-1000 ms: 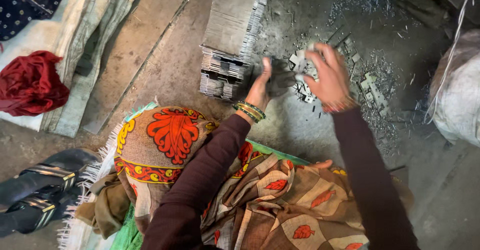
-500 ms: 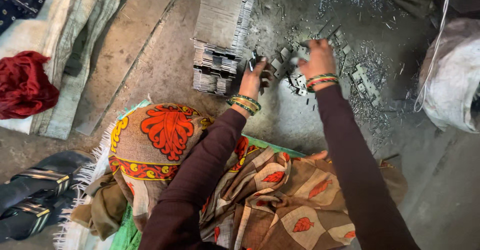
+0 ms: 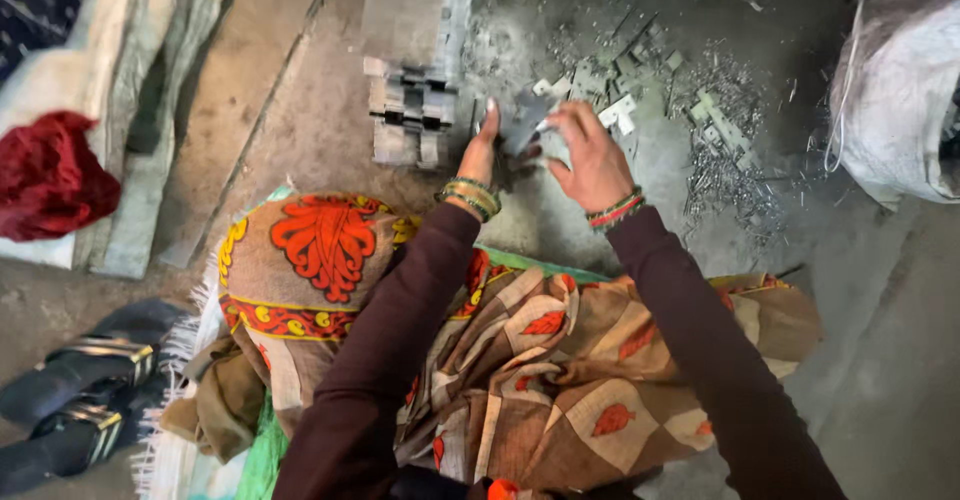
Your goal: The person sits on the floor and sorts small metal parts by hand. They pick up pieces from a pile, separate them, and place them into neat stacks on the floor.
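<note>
metal stack (image 3: 408, 110) left, scrap pieces (image 3: 620, 90) beyond hands

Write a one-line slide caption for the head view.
Seated on the floor, a person's left hand and right hand together hold a flat grey metal piece beside stacked metal plates.

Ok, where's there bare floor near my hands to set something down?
Bare floor lies left of the stacked metal plates, toward the folded sacks, and just ahead of the right hand near your lap. It's crowded right of the hands: loose metal pieces up to the white sack.
</note>
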